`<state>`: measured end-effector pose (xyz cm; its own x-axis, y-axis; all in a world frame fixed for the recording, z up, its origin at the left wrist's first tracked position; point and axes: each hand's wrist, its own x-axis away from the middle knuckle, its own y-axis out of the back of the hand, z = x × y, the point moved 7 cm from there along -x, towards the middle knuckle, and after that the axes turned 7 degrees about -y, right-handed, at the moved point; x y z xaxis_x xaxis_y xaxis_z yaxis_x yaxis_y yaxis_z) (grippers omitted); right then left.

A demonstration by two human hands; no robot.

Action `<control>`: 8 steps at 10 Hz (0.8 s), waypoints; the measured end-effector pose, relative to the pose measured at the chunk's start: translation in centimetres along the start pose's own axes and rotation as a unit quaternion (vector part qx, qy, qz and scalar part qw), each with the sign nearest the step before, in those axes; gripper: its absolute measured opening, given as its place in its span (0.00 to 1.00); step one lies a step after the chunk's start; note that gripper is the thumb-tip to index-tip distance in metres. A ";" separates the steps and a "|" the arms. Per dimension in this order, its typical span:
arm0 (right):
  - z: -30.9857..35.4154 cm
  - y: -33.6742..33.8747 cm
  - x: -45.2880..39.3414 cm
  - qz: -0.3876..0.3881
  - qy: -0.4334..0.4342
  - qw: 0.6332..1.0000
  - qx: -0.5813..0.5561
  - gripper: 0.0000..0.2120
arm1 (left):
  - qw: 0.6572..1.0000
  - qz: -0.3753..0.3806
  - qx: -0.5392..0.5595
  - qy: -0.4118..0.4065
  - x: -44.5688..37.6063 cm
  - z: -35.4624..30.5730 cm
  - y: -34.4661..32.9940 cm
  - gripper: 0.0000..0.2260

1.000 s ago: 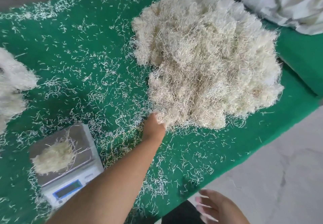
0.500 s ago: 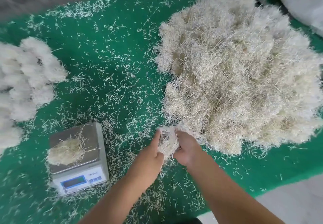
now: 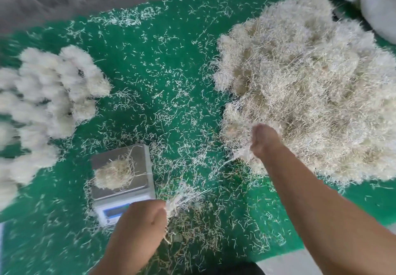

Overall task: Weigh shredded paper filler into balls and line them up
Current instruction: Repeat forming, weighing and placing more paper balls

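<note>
A big loose heap of pale shredded paper filler (image 3: 310,86) covers the right of the green table. My right hand (image 3: 264,138) is at the heap's near left edge, fingers curled into the shreds. My left hand (image 3: 147,217) hovers in front of the small digital scale (image 3: 137,197) and pinches a small tuft of shreds (image 3: 184,197). A fluffy wad of filler (image 3: 114,174) sits on the scale's steel pan. Several finished paper balls (image 3: 49,103) are packed together at the left, blurred.
The green mat (image 3: 160,60) is littered with loose paper strands. A white sack (image 3: 372,0) lies at the far right corner. The table's near edge and grey floor (image 3: 285,264) show at the bottom right.
Both hands held one clump at the heap's edge; now my left hand has pulled back toward the scale with a tuft, and my right hand stays in the heap. The camera swung left.
</note>
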<state>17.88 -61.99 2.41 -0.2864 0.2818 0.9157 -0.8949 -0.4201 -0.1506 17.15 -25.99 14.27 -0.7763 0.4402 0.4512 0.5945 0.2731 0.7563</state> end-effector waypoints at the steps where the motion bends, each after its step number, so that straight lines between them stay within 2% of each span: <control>1: -0.2 2.1 2.3 -0.068 0.054 0.983 0.161 0.17 | 0.998 -0.045 0.027 0.034 2.0 4.7 3.1 0.13; 2: -3.8 3.4 4.6 -0.111 0.065 0.952 0.277 0.27 | 0.988 -0.142 0.060 0.021 1.7 9.3 6.7 0.09; 3: -8.1 5.5 5.5 -0.130 0.083 0.927 0.342 0.36 | 0.982 -0.176 0.068 -0.008 -0.5 12.4 9.7 0.07; 4: -11.5 6.3 7.2 -0.132 0.105 0.914 0.370 0.37 | 0.983 -0.183 -0.006 -0.022 -4.1 15.4 12.3 0.12; 5: -13.1 7.3 7.8 -0.141 0.134 0.905 0.379 0.30 | 0.982 -0.169 -0.080 0.021 -7.5 18.3 13.4 0.22; 6: -14.0 7.7 8.4 -0.140 0.130 0.902 0.387 0.25 | 0.981 -0.154 -0.113 0.027 -10.0 20.7 13.0 0.27; 7: -14.1 7.5 8.6 -0.148 0.133 0.888 0.414 0.23 | 0.991 -0.101 -0.084 0.012 -11.4 22.8 10.9 0.29; 8: -13.0 5.7 9.3 -0.155 0.191 0.845 0.474 0.20 | 0.997 -0.082 -0.005 0.009 -11.5 24.0 9.7 0.32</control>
<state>5.70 -50.53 5.27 -0.3399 0.6866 0.6427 -0.3216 -0.7271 0.6066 36.93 -7.84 5.06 -0.8660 0.3760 0.3298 0.4579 0.3306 0.8253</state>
